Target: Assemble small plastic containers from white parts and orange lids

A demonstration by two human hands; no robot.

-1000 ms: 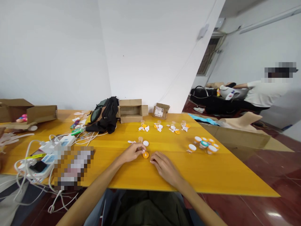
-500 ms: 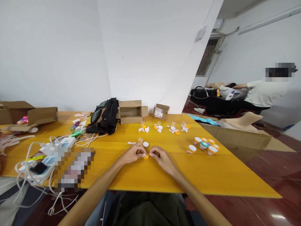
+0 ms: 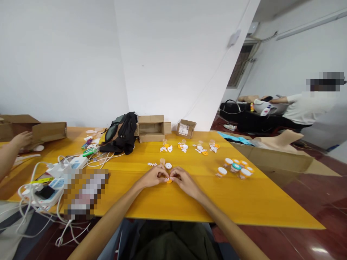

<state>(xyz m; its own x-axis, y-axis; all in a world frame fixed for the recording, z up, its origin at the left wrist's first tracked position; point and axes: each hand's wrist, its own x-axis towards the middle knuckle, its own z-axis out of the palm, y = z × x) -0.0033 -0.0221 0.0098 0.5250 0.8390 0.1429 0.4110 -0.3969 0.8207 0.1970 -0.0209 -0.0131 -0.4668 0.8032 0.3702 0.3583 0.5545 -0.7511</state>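
Note:
My left hand (image 3: 155, 176) is closed in a pinch on a small white piece (image 3: 166, 180), held above an orange disc (image 3: 169, 181). From the other side my right hand (image 3: 184, 180) meets it, thumb and finger pinched at the same spot; what they hold is too small to make out. Just beyond the fingers sits a white round cap (image 3: 168, 165). A small clear cup (image 3: 162, 161) stands beside it, partly behind my left hand. Several little white pieces (image 3: 152, 164) lie to the left.
Lidded cups (image 3: 221, 172), several with orange rims and one teal, stand at right. Groups of loose parts (image 3: 200, 148) line the back near cardboard boxes (image 3: 151, 128). A black bag (image 3: 123, 133), power strips (image 3: 55, 187) and cables lie left. Another person's hand (image 3: 23, 139) reaches into a left box.
My right hand has moved left, bringing its fingertips to the left hand's at the orange disc. Another person's arm has appeared at the far left, over the cardboard box.

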